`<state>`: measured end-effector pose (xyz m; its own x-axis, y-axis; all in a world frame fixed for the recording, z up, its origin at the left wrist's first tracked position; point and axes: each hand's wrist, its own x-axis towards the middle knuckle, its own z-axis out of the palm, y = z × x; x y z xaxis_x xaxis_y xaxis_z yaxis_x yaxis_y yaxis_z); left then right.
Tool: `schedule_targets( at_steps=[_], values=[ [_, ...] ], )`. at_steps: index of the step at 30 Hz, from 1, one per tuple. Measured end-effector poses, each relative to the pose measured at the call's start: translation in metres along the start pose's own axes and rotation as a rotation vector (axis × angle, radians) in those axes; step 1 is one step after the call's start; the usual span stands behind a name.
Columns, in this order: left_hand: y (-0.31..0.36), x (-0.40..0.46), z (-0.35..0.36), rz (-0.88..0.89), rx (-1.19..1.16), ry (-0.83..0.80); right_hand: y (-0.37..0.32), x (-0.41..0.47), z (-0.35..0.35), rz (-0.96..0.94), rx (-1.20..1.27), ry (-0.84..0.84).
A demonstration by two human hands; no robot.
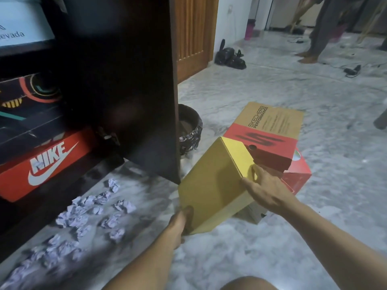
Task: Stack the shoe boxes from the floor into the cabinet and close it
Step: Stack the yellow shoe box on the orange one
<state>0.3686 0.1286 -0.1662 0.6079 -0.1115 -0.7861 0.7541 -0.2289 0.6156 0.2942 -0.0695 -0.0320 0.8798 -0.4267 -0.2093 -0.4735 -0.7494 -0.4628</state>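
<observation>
A yellow shoe box (pixel 215 185) is held tilted above the marble floor (pixel 272 91), just right of the open cabinet door (pixel 134 80). Its long axis runs from the near left corner up and away toward the far right, with the broad plain face turned upward and toward the camera. The left hand (pixel 180 222) grips the near lower corner, fingers curled under the edge and mostly hidden behind the box. The right hand (pixel 266 189) clamps the far right edge, thumb on top and fingers (pixel 254 171) wrapped over the side.

Just behind the box lies a red and tan Skechers box (pixel 270 130), flat on top of another red box (pixel 297 178), both touching or nearly touching the yellow one. A white box (pixel 254 214) peeks out beneath the yellow box's right edge, largely covered.

The dark door stands edge-on between the box and the cabinet's interior. Inside, at the left, an orange Nike box (pixel 41 164) sits on the lowest shelf, with a dark patterned box (pixel 27 101) above it and a white box (pixel 21 24) higher up, cut off by the frame. A dark round pot (pixel 189 130) stands behind the door, partly hidden. Crumpled paper balls (pixel 88 214) are scattered on the floor in front of the cabinet.

Farther back are a wooden door (pixel 192 34), a black bag (pixel 230 56) and a standing person's legs (pixel 322 32), blurred.
</observation>
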Motion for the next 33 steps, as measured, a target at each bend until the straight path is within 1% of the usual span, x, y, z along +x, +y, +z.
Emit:
schedule_targets(
  at_steps=[3, 6, 8, 12, 16, 19, 21, 24, 26, 28, 31, 33],
  values=[
    [-0.013, 0.012, 0.003, -0.03, -0.073, -0.021, -0.002, -0.002, 0.001, -0.083, -0.107, -0.046],
    [-0.017, 0.008, 0.001, -0.058, -0.144, -0.03, 0.0, -0.001, 0.002, -0.073, -0.064, -0.049],
    [-0.02, 0.007, -0.005, -0.061, -0.131, -0.04, 0.0, -0.001, 0.004, -0.083, -0.049, -0.05],
    [-0.02, -0.001, -0.024, 0.016, -0.123, -0.07, -0.008, -0.003, -0.001, -0.128, 0.043, -0.001],
    [-0.012, -0.026, -0.057, 0.071, -0.089, -0.034, -0.027, -0.011, -0.019, -0.083, 0.122, -0.022],
    [-0.001, -0.051, -0.088, 0.109, -0.067, -0.096, -0.043, -0.024, -0.032, -0.044, 0.169, -0.027],
    [0.01, -0.076, -0.108, 0.143, -0.091, -0.117, -0.056, -0.035, -0.036, -0.056, 0.174, -0.002],
    [0.026, -0.113, -0.146, 0.205, -0.077, -0.12, -0.076, -0.048, -0.037, -0.098, 0.245, 0.011],
    [0.038, -0.143, -0.174, 0.254, -0.024, -0.063, -0.092, -0.055, -0.037, -0.143, 0.237, 0.011],
    [0.048, -0.17, -0.203, 0.314, 0.011, 0.045, -0.114, -0.064, -0.038, -0.209, 0.213, 0.004],
    [0.063, -0.213, -0.247, 0.434, 0.022, 0.195, -0.149, -0.078, -0.041, -0.341, 0.251, -0.056],
    [0.072, -0.243, -0.274, 0.514, 0.013, 0.282, -0.174, -0.082, -0.043, -0.461, 0.259, -0.064]
  ],
)
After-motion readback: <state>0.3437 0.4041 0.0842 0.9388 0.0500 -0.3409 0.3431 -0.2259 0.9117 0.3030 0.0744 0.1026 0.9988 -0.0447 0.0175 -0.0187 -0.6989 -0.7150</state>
